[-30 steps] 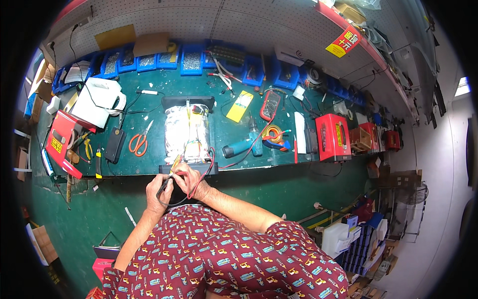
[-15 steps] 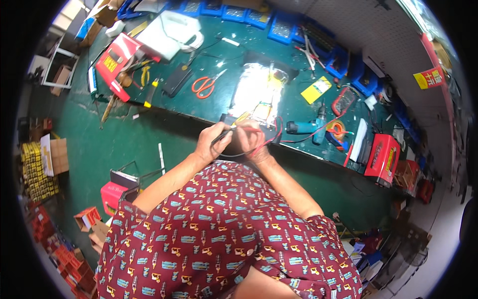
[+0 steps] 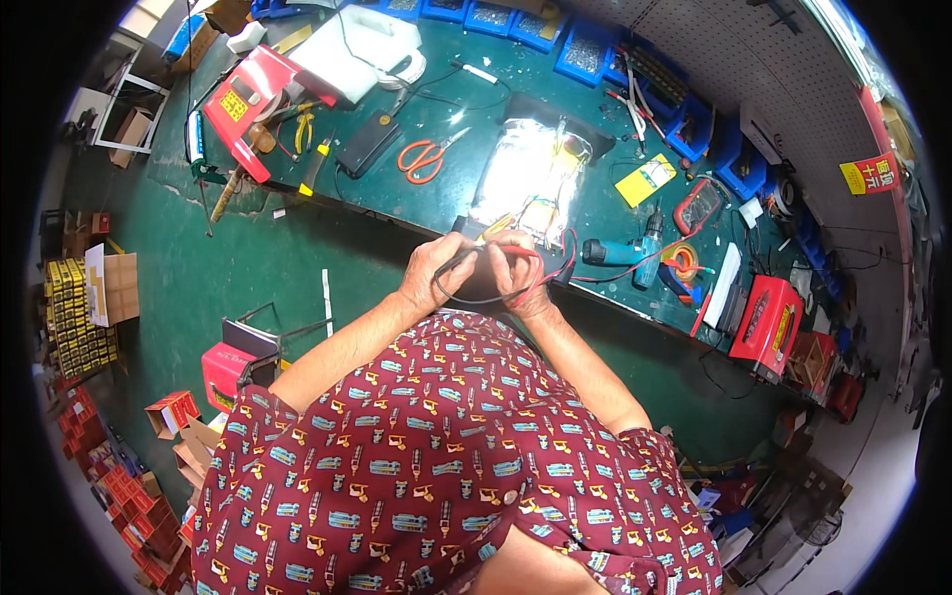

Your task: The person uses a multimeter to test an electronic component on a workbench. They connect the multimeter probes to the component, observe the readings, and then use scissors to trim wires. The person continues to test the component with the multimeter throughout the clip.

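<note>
Both hands are together at the near edge of the green workbench [image 3: 397,210]. My left hand [image 3: 428,276] is closed on a black test probe [image 3: 457,261], its lead curving below the hands. My right hand [image 3: 519,278] grips a red test probe [image 3: 518,251] with its red lead looping off to the right. The probe tips meet close to thin yellow wires [image 3: 503,222], though the exact contact is too small to tell. Just beyond lies a shiny silver-wrapped pack [image 3: 524,171]. A red multimeter [image 3: 697,206] rests further right on the bench.
Orange-handled scissors [image 3: 421,161] and a black case [image 3: 368,145] lie left of the pack. To its right are a teal cordless drill [image 3: 627,251], a yellow card [image 3: 645,179] and a red machine [image 3: 766,325]. Blue parts bins [image 3: 583,52] line the back.
The whole view has shifted, so the bench things appear slightly further right and lower. Both hands keep their probes and remain close together at the bench edge.
</note>
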Demonstrator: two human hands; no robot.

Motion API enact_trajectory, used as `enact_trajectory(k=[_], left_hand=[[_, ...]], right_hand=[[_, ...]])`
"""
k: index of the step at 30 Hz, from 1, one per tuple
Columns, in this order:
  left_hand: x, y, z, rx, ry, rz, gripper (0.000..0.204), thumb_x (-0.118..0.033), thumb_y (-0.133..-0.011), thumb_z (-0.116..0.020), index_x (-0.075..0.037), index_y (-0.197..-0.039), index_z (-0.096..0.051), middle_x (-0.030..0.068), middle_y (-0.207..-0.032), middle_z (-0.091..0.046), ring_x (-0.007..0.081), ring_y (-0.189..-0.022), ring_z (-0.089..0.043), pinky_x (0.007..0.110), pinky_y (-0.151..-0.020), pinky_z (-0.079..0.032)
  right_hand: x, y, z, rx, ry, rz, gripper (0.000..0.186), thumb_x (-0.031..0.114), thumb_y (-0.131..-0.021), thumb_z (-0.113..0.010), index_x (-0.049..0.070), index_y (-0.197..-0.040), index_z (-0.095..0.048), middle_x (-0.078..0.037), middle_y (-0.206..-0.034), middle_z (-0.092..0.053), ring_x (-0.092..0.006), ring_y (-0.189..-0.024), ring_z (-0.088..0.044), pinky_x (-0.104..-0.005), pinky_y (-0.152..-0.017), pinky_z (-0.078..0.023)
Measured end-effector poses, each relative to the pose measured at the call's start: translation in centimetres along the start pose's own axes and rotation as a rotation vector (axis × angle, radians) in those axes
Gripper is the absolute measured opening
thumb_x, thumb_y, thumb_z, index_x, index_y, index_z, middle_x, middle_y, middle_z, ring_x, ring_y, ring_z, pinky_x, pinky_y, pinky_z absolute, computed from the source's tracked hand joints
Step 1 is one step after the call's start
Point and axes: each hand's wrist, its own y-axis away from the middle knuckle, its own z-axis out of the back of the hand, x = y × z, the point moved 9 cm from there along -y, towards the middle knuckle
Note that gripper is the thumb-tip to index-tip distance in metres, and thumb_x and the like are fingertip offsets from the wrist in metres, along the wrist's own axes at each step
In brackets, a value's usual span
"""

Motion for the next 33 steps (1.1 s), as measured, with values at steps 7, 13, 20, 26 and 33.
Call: enact_trajectory(k=[7,13,20,26,33], left_hand=[[-0.1,0.0,0.0,0.008,-0.010,0.004,0.020,-0.016,-0.091,-0.071,-0.003,-0.105,-0.065,0.0202,-0.088,-0.070,0.0385,-0.081,-0.071,0.042,-0.069,-0.055],[-0.3,0.2,0.0,-0.013,0.005,-0.009,0.020,-0.013,-0.090,-0.072,-0.003,-0.106,-0.065,0.0198,-0.090,-0.070,0.0376,-0.082,-0.072,0.041,-0.070,-0.056],[-0.2,0.2,0.0,-0.007,0.006,0.016,0.018,-0.013,-0.091,-0.071,-0.003,-0.106,-0.066,0.0194,-0.090,-0.070,0.0376,-0.082,-0.072,0.041,-0.071,-0.056],[-1.7,-0.4,-0.1,-0.025,0.031,-0.080,0.010,-0.009,-0.096,-0.070,-0.001,-0.099,-0.068,0.0157,-0.080,-0.067,0.0230,-0.071,-0.067,0.035,-0.067,-0.052],[-1.4,-0.7,-0.3,-0.004,-0.067,-0.109,0.013,-0.006,-0.092,-0.070,0.003,-0.100,-0.065,0.0137,-0.074,-0.062,0.0186,-0.063,-0.059,0.033,-0.061,-0.048]], right_hand=[[-0.2,-0.1,-0.2,0.012,-0.056,-0.087,0.018,-0.001,-0.096,-0.064,-0.002,-0.113,-0.060,-0.019,-0.105,-0.066,-0.0344,-0.098,-0.068,-0.0417,-0.086,-0.056],[0.0,-0.1,-0.4,-0.006,-0.009,-0.001,0.017,0.000,-0.095,-0.066,-0.002,-0.111,-0.063,-0.018,-0.103,-0.066,-0.0354,-0.098,-0.069,-0.0432,-0.086,-0.057],[0.1,-0.1,-0.5,0.003,0.033,-0.018,0.018,0.001,-0.095,-0.067,-0.001,-0.112,-0.061,-0.018,-0.103,-0.067,-0.0358,-0.096,-0.070,-0.0422,-0.083,-0.058],[-1.6,0.6,-2.4,0.183,0.159,-0.099,0.010,0.007,-0.097,-0.068,0.002,-0.101,-0.060,-0.017,-0.090,-0.063,-0.0307,-0.085,-0.070,-0.0403,-0.076,-0.055],[-0.6,0.2,-0.8,-0.026,0.048,-0.063,0.025,0.006,-0.094,-0.069,0.004,-0.112,-0.052,-0.019,-0.097,-0.062,-0.0404,-0.086,-0.072,-0.0445,-0.066,-0.058]])
